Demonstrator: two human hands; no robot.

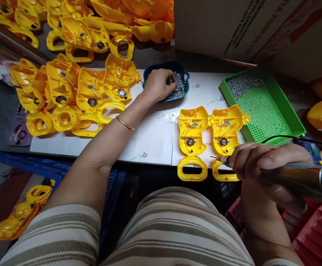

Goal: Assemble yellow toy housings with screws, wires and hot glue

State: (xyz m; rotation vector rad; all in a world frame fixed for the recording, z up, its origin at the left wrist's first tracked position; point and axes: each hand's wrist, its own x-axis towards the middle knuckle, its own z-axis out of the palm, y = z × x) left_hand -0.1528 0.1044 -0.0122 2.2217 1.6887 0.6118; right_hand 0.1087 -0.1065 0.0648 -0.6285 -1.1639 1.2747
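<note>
My left hand [158,85] reaches into a dark blue bowl [152,68] full of small silver screws [180,87], its fingers curled down among them; what they pinch is hidden. My right hand [257,162] grips an electric screwdriver [294,177] whose bit points left, just below the lower edge of the right of two yellow plastic shells [227,129]. The other shell [192,131] lies beside it. Both lie open side up on white paper, showing wires and a round speaker, handles toward me.
A green perforated tray [271,111] with screws stands at the right. Several more yellow shells [75,96] are piled at the left and along the back. A cardboard box [246,26] stands behind. Red crates [316,229] lie at lower right, a blue crate [25,166] at lower left.
</note>
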